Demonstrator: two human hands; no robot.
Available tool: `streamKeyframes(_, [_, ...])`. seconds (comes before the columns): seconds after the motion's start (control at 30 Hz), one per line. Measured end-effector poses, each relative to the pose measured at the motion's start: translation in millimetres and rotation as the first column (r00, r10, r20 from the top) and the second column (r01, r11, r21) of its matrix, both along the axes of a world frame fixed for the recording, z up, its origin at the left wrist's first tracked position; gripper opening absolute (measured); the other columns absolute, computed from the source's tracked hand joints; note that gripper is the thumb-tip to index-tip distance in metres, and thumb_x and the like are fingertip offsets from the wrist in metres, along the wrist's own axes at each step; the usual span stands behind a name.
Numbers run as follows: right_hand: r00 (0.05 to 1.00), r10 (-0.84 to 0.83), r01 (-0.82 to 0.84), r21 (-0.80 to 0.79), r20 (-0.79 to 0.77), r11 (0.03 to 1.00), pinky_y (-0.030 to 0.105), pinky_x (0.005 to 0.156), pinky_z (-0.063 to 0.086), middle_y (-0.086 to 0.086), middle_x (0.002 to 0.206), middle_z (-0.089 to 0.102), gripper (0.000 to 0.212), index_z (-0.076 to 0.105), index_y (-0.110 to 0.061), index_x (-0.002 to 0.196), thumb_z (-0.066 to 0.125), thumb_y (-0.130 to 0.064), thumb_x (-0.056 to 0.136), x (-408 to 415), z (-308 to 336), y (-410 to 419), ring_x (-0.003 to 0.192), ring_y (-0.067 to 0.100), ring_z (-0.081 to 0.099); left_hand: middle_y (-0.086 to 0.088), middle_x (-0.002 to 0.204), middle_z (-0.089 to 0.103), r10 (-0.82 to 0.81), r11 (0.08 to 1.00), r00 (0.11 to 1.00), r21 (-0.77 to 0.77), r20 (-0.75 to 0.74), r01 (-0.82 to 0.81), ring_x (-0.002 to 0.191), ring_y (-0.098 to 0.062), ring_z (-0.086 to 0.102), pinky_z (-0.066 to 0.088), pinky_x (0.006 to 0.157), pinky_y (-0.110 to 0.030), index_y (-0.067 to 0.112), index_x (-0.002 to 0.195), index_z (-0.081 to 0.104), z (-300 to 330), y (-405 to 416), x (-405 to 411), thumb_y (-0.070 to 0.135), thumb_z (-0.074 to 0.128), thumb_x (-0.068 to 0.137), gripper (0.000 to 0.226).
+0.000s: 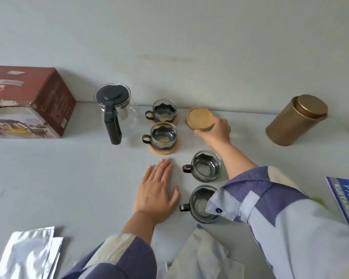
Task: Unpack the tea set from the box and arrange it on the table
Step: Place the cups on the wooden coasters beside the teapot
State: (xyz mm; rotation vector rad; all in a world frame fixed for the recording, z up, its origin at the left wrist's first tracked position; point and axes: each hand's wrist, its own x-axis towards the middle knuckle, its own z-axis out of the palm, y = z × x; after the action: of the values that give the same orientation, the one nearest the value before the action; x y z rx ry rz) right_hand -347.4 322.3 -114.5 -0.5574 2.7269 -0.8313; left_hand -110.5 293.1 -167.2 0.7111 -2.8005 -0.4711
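my right hand (216, 130) grips a wooden coaster (199, 118) at upper centre of the frame, tilted, i think to lay it for a bare cup (207, 165) below. my left hand (157, 188) rests flat, holding nothing, on the table (69, 178).

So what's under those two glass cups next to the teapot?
Each far cup stands on a round bamboo coaster; only the rims show. The two near cups sit on the bare table.
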Motion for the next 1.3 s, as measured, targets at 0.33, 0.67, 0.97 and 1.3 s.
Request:
streamKeyframes(0.33, [0.998, 0.041, -0.034, 0.137, -0.053, 0.990, 0.043, 0.099, 0.037, 0.006, 0.137, 0.032, 0.099, 0.034, -0.011, 0.134, 0.075, -0.061, 0.060, -28.5, -8.2, -30.5, 0.132, 0.028, 0.029, 0.006, 0.153, 0.030, 0.012, 0.999, 1.000, 0.033, -0.019, -0.011, 0.143, -0.007, 0.020, 0.010, 0.119, -0.033, 0.018, 0.144, 0.035, 3.5, -0.7, -3.7, 0.045, 0.044, 0.082, 0.069])
streamKeyframes(0.67, [0.995, 0.029, -0.020, 0.085, -0.100, 0.996, 0.044, 0.102, 0.032, 0.003, 0.137, 0.035, 0.103, 0.034, -0.016, 0.138, 0.075, -0.063, 0.056, -33.3, 0.1, -24.1, 0.131, 0.027, 0.030, 0.007, 0.154, 0.028, 0.016, 1.000, 1.000, 0.020, 0.004, -0.016, 0.144, -0.005, 0.018, 0.005, 0.119, -0.031, 0.018, 0.145, 0.035, 2.8, 0.1, -3.2, 0.046, 0.042, 0.082, 0.069])
streamKeyframes(0.97, [0.985, 0.172, -0.172, -0.093, -0.005, 0.981, 0.041, 0.107, 0.030, -0.003, 0.140, 0.033, 0.101, 0.031, -0.022, 0.140, 0.086, -0.040, 0.058, -15.3, -2.2, 49.6, 0.131, 0.022, 0.028, 0.007, 0.154, 0.029, 0.022, 1.000, 1.000, 0.007, 0.007, -0.022, 0.143, -0.007, 0.020, 0.004, 0.119, -0.031, 0.018, 0.145, 0.034, 4.3, 1.7, -3.2, 0.047, 0.038, 0.082, 0.070])
streamKeyframes(1.3, [0.965, 0.145, -0.132, -0.072, 0.218, 0.989, 0.042, 0.106, 0.039, 0.006, 0.125, 0.036, 0.080, 0.041, -0.051, 0.127, 0.079, -0.035, 0.058, -4.3, -16.6, 70.9, 0.116, 0.030, 0.047, 0.008, 0.154, 0.027, 0.027, 1.000, 1.000, -0.004, 0.007, -0.027, 0.144, -0.006, 0.017, 0.003, 0.119, -0.031, 0.019, 0.145, 0.033, 2.7, 1.1, -3.6, 0.048, 0.035, 0.082, 0.070])
